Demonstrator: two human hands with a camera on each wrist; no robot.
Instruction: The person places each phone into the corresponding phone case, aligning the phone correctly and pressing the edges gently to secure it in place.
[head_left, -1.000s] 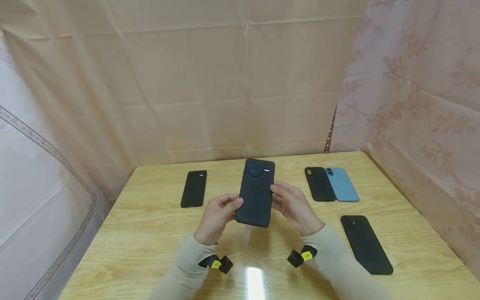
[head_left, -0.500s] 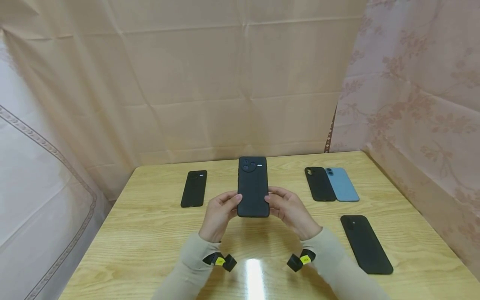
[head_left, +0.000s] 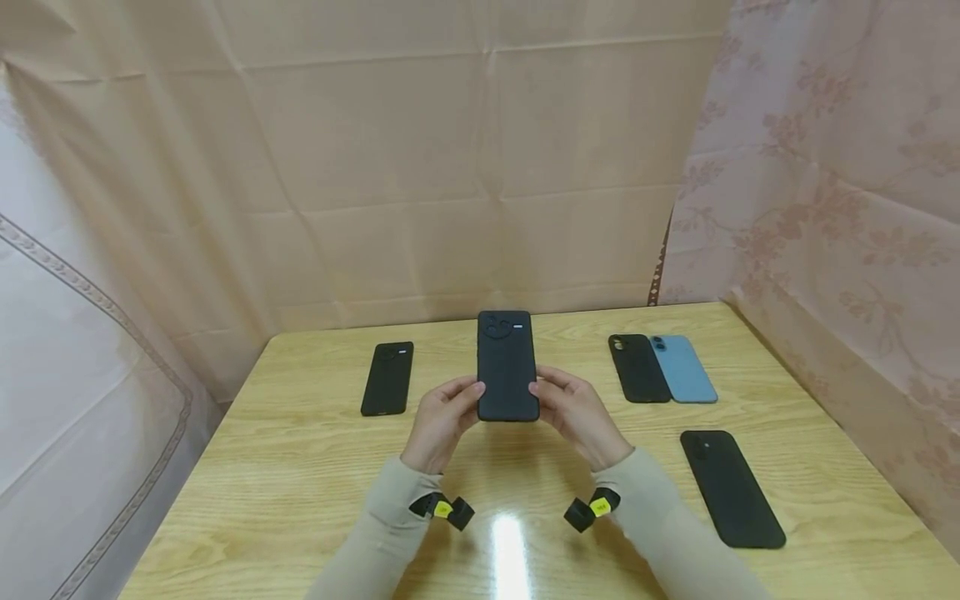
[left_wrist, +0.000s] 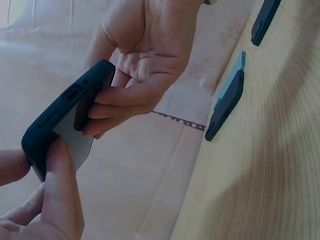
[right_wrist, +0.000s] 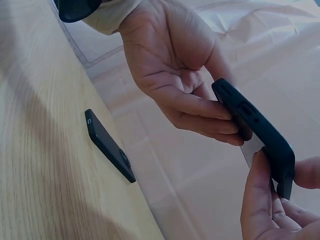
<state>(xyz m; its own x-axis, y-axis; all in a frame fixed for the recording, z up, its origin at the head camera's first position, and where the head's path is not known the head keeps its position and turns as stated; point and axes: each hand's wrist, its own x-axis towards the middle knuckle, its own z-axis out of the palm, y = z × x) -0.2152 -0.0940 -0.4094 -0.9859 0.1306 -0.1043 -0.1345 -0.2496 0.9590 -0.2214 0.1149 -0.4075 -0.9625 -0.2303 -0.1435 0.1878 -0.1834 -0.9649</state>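
Note:
A smartphone in a black case (head_left: 507, 367) is held above the table, its round camera side facing up toward me. At its lower left edge, my left hand (head_left: 441, 423) pinches it with the thumb on the back and fingers beneath. My right hand (head_left: 582, 418) grips the opposite edge in the same way. From the left wrist view, the cased phone (left_wrist: 67, 100) shows its port end and a glossy screen on the underside. In the right wrist view, the fingers of my right hand (right_wrist: 262, 200) curl under that screen.
On the wooden table (head_left: 262, 500), a black phone (head_left: 387, 379) lies at the left. A black case (head_left: 640, 368) with a camera cutout touches a blue phone (head_left: 684, 368) at the back right. Another black phone or case (head_left: 732, 489) lies nearer on the right. Curtains hang behind.
The cased phone has straightened from a tilt to the right, and its lower end has risen slightly. Both hands have shifted with it, the right one lower along the edge. Other items stay put.

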